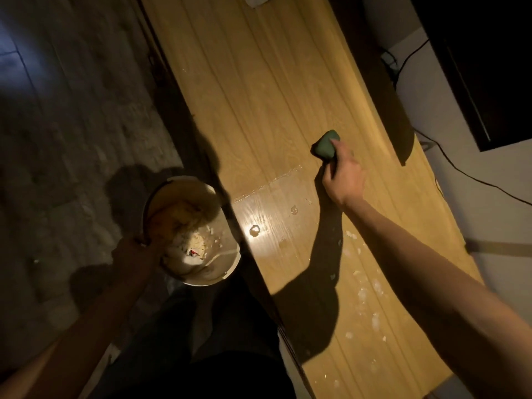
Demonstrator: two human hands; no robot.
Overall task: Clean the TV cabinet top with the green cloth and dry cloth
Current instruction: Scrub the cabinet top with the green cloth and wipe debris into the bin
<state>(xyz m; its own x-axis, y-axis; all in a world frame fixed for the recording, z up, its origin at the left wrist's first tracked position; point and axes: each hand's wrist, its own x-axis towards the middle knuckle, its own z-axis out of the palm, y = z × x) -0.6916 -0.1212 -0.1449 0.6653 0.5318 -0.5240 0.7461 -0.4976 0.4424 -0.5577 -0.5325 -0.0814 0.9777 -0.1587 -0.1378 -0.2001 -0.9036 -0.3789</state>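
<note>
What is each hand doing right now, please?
Left hand: grips the rim of the metal bowl.
Right hand: grips the green cloth on the cabinet top.

Two hands [344,175], one green cloth [325,145], one metal bowl [227,272], one cabinet top [259,96], one TV [489,67]

A dim room lit by one warm source above and behind the viewer, which falls in a pool on the wooden cabinet top [259,96] and leaves the floor [72,139] at left nearly black. A bright glare spot [254,230] shines on the wet patch near the front edge. The right arm [417,254] throws a hard, dark shadow [313,283] across the wood. Wide-angle distortion bends the cabinet's long edges. The left side is soft and grainy; the far end blurs.
</note>
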